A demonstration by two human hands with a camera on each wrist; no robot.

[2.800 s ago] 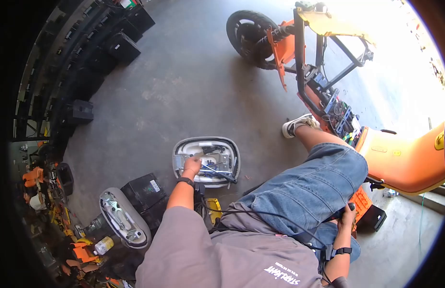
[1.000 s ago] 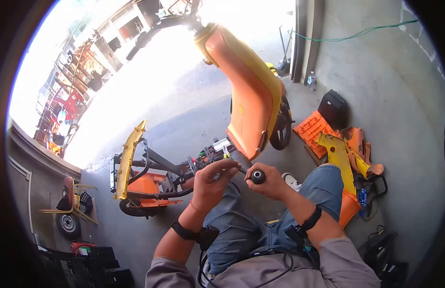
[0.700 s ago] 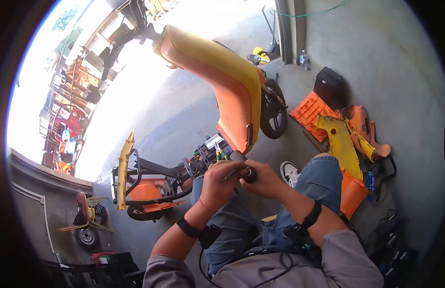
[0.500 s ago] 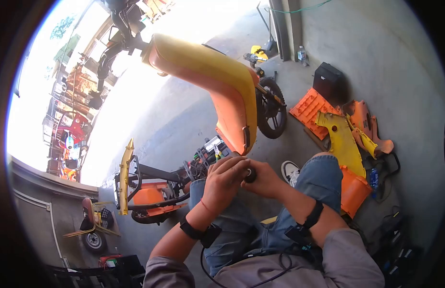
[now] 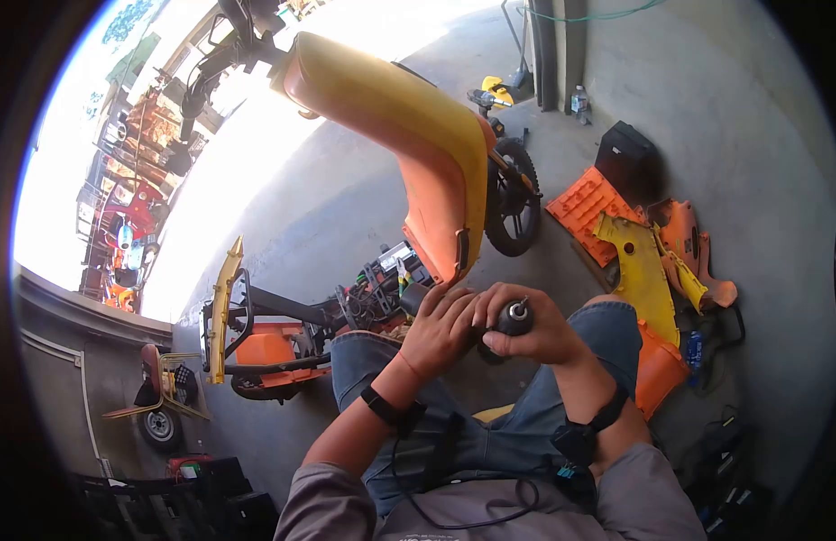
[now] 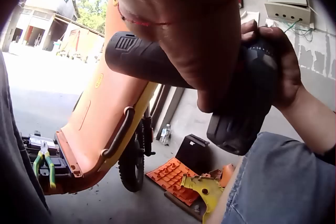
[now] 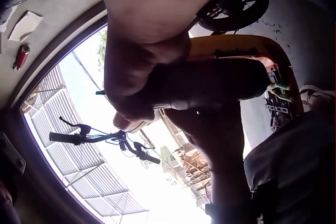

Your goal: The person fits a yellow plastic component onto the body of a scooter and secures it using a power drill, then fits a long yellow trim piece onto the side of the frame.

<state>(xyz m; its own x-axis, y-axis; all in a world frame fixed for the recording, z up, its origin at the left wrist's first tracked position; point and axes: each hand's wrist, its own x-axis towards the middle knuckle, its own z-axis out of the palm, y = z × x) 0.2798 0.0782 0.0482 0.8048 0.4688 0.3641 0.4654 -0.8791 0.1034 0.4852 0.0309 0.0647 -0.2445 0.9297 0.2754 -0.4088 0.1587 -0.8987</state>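
Both hands are on a black cordless drill (image 5: 515, 317), held over the lap with its chuck facing up toward the head camera. A small metal tip shows at the chuck's mouth. My right hand (image 5: 549, 332) curls round the front end by the chuck, thumb along its near side. My left hand (image 5: 436, 334) grips the drill's body from the other side. In the left wrist view, the drill's vented black end (image 6: 142, 59) sticks out left of the left hand, and a numbered collar (image 6: 258, 52) shows beside the right fingers. The palms hide the middle.
A partly stripped orange-yellow scooter (image 5: 427, 171) stands ahead, its frame and wiring exposed. Green-handled pliers (image 6: 44, 163) rest on it. At right lie orange and yellow panels (image 5: 636, 261) and a black box (image 5: 627, 153). A bottle (image 5: 579, 104) stands by the wall.
The left hand has left the parts tray on the floor and joined the right at the drill. The view swung toward the scooter. Lately the right hand shifted round the chuck, and a metal tip shows.
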